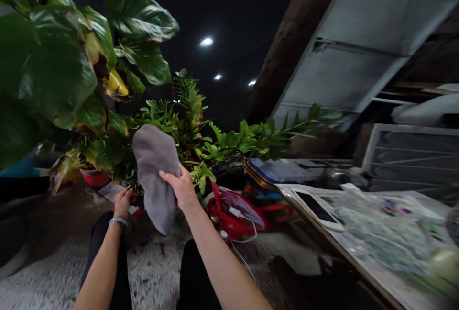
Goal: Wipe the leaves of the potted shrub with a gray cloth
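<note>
A folded grey cloth [156, 171] hangs upright in the middle of the view, pinched by my right hand [182, 186] with the thumb on its near face. To the left and lower is my left hand [124, 201], with a bracelet at the wrist. Its fingers are bent beside a small pale paper tag [110, 191] near the plants; whether they grip anything cannot be made out. Green leafy plants [193, 133] stand just behind the cloth, and a red pot [94, 177] shows left of my left hand.
Large glossy leaves [46, 61] fill the upper left. A red bag [233, 214] with a white cable sits right of my right forearm. Farther right, a table [322, 243] bears a white phone [318, 209] and plastic bags. Rough pale floor [150, 271] lies between my legs.
</note>
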Demonstrator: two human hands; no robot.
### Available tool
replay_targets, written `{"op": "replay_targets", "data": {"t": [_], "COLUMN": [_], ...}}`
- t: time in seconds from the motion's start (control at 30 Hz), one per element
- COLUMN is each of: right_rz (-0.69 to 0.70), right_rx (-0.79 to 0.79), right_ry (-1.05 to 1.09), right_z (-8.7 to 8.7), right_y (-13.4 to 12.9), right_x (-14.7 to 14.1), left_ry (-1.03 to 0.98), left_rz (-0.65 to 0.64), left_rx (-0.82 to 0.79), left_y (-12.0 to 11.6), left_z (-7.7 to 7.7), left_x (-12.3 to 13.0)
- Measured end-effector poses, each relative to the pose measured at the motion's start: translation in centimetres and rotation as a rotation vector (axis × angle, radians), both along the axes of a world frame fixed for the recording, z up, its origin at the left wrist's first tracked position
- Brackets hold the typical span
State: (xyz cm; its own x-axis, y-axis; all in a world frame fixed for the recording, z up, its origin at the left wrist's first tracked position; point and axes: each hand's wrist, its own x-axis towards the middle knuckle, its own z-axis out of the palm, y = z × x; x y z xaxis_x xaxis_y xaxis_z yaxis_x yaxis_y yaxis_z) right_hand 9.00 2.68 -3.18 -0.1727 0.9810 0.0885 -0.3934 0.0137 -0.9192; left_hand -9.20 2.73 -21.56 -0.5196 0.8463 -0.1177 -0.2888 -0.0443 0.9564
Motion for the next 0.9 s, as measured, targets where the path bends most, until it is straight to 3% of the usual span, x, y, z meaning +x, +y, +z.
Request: {"op": "replay_targets", "data": {"t": [0.1, 0.2, 0.27, 0.37, 0.5, 0.57, 0.67, 0.77, 0.83, 0.9], "right_rz": [-0.104, -0.110, -0.078, -0.088, -0.343, -0.396, -0.259, -0.065, -0.014, -0.062], "right_rx": [-0.144, -0.327, -0.359, -0.227, 0.035, -0.009, -0.332, -0.633, -0.668, -0.540], "right_ry": [0.005, -0.081, -0.092, -0.058, 0.041, 0.099, 0.115, 0.069, 0.075, 0.108], "right_z": [-1.7, -5.4, -6.6, -4.7, -0.3, -0.3, -4.0, -8.6, -9.6, -8.2], "right_y": [1.0, -1.0, -2.9, -3.8, 0.2, 2.1, 1.9, -1.3, -3.2, -3.6], "right_x": [0.0, 0.2, 0.7, 1.3, 1.3, 0.9, 0.4, 0.6, 0.8, 1.1], "left_ry": [-0.026, -0.027, -0.026, -0.033, -0.050, -0.050, -0.021, -0.002, -0.004, -0.010], "left_rz": [0.055, 0.048, 0.026, 0.004, 0.020, 0.009, -0.007, -0.006, -0.009, -0.013], "left_rx": [-0.032, -0.032, -0.019, -0.003, -0.018, -0.019, -0.006, -0.003, -0.007, -0.013], "left_y": [0.3, 0.3, 0.3, 0.3, 0.5, 0.5, 0.4, 0.5, 0.6, 0.8], "left_z": [-0.2, -0.4, -0.5, -0.6, -0.3, -0.2, -0.2, -0.5, -0.6, -0.6], "left_x": [0.0, -0.3, -0.4, -0.4, 0.0, 0.2, 0.2, 0.1, 0.0, 0.1]}}
